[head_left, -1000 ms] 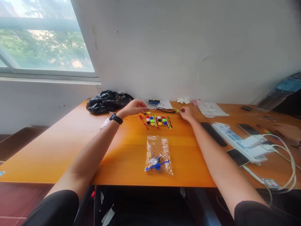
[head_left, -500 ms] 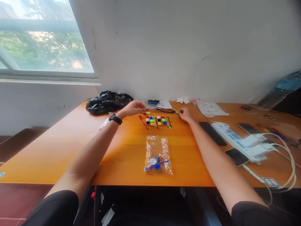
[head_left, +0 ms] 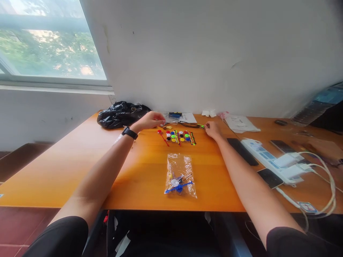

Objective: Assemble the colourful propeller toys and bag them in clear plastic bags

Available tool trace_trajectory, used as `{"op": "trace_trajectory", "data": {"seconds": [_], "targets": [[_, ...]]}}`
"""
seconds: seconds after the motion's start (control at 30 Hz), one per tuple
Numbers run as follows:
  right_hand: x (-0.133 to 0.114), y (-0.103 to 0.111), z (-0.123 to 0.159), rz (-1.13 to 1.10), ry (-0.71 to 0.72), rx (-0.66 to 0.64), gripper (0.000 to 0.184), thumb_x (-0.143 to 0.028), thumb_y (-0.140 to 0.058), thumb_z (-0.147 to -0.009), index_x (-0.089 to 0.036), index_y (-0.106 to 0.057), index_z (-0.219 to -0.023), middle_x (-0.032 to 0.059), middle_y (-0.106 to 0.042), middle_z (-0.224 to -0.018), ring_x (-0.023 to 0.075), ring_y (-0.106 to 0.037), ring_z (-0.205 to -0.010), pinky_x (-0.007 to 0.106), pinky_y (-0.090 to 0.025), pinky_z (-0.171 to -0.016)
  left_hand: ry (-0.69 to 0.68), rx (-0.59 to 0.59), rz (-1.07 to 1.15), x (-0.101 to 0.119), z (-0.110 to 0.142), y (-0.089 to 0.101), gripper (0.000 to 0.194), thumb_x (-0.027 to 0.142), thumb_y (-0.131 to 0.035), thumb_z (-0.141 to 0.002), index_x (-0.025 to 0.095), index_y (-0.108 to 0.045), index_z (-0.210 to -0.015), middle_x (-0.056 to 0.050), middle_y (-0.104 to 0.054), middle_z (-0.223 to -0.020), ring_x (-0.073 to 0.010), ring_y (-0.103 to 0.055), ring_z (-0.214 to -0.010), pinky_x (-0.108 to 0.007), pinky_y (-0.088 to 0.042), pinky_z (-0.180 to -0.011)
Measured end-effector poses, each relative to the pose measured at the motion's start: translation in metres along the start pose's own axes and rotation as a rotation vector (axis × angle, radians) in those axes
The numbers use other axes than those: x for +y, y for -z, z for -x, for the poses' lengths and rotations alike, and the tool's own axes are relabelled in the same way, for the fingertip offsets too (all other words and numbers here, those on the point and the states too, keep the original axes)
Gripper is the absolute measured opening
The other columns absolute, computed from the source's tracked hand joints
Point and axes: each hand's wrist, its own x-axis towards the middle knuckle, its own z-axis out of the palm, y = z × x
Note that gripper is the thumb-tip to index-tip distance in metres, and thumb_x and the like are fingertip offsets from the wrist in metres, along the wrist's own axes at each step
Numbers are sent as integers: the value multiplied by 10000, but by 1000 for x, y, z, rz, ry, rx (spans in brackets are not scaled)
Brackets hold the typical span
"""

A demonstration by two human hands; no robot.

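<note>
At the far side of the table my left hand (head_left: 150, 120), with a dark watch on its wrist, is bent with its fingertips together beside small yellowish pieces (head_left: 168, 127). What it holds, if anything, is too small to name. Farther right, my right hand (head_left: 212, 129) is closed, with a small bright green piece (head_left: 202, 126) at its fingertips. Between the hands lie several colourful discs (head_left: 181, 136) in two groups, with thin coloured sticks (head_left: 192, 138) beside them. A red stick with a round red end (head_left: 163, 138) lies to their left.
Nearer me lies a clear plastic bag (head_left: 180, 176) with blue, white and yellow parts. A black plastic bag (head_left: 122, 115) sits back left. On the right are a power strip (head_left: 264, 157) with chargers, phones (head_left: 270, 177) and another person's blurred hand (head_left: 325, 150). A black cable (head_left: 189, 125) lies behind the discs.
My left hand has shifted slightly up, and its fingers have curled more. My right hand and the green piece have moved a little right. The other person's hand has blurred with motion.
</note>
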Motion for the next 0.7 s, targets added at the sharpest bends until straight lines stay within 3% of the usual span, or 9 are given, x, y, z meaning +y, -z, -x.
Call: {"op": "trace_trajectory", "data": {"seconds": [0.13, 0.27, 0.5, 0.7], "targets": [[2, 17, -10, -61, -43, 143, 262, -263, -519, -977, -146, -745, -1043, 223, -763, -1135, 349, -679, -1066, 403, -502, -939, -17, 5, -15, 2, 0, 0, 276, 403, -780, -855, 162, -789, -991, -98, -809, -975, -180, -735, -816, -277, -563, -740], [7, 29, -21, -151, -71, 152, 231, -330, -605, -940, -157, -758, -919, 173, -789, -1019, 328, -695, -1007, 375, -520, -883, -13, 0, -10, 2, 0, 0, 272, 407, -783, -852, 164, -790, -973, -89, -808, -958, -175, -727, -818, -271, -558, -742], [19, 24, -26, -167, -95, 95, 189, -327, -647, -888, -175, -760, -900, 127, -786, -971, 284, -706, -922, 354, -525, -833, -1, -32, -49, 7, 5, 0, 300, 444, -773, -870, 165, -803, -976, -82, -803, -948, -169, -696, -804, -249, -506, -676], [34, 15, -34, -202, -39, 187, 288, -271, -530, -922, -212, -716, -1134, 108, -772, -1059, 274, -718, -962, 389, -553, -874, 33, -51, -55, 9, 7, -1, 304, 437, -763, -876, 165, -802, -1005, -82, -802, -957, -153, -673, -769, -237, -471, -639]]}}
